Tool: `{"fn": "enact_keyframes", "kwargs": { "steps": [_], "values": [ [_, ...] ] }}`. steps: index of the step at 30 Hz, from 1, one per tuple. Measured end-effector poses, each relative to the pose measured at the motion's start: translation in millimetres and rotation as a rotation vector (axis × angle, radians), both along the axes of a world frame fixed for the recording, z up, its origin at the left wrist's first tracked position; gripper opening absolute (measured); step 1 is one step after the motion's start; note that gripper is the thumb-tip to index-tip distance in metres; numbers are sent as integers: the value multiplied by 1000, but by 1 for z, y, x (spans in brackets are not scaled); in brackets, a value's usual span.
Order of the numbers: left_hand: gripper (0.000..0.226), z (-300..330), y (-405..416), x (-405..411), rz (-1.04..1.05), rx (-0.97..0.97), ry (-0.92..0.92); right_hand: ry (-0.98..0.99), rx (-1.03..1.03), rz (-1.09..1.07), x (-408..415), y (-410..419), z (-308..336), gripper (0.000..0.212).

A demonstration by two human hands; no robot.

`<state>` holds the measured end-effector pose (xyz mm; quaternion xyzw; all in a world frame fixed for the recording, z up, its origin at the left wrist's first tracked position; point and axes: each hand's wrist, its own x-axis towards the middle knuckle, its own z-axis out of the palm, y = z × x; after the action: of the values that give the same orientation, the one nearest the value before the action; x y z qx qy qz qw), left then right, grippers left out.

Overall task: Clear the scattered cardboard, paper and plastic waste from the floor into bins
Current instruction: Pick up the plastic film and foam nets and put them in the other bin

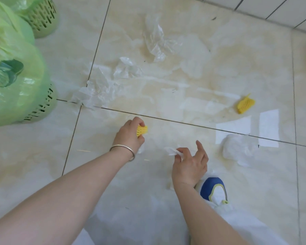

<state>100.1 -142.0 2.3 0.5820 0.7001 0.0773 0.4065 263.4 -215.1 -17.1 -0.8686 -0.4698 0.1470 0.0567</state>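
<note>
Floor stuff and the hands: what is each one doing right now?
Left hand: shut on a yellow foam net.
Right hand: pinching a white paper scrap.
Second yellow foam net: lying loose on the floor.
Clear plastic bags: crumpled, on the floor.
White paper sheets: flat on the floor.
Green bins: upright, lined with green bags.

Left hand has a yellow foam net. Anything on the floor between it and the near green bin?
Nothing solid. The left hand grips the foam net; bare tile lies toward the near bin. Crumpled clear plastic lies just beyond that line, near the bin's base.
</note>
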Motion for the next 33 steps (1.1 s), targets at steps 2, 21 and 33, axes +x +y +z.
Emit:
{"fn": "enact_keyframes", "kwargs": {
  "steps": [2,21,33],
  "values": [
    [35,1,1,6,27,0,-24,89,-172,-121,5,-1,-1,15],
    [27,-6,14,54,175,-108,-171,722,-48,-467,14,59,12,33],
    [25,18,27,197,116,-283,-460,480,328,-549,117,74,52,32]
  ]
}}
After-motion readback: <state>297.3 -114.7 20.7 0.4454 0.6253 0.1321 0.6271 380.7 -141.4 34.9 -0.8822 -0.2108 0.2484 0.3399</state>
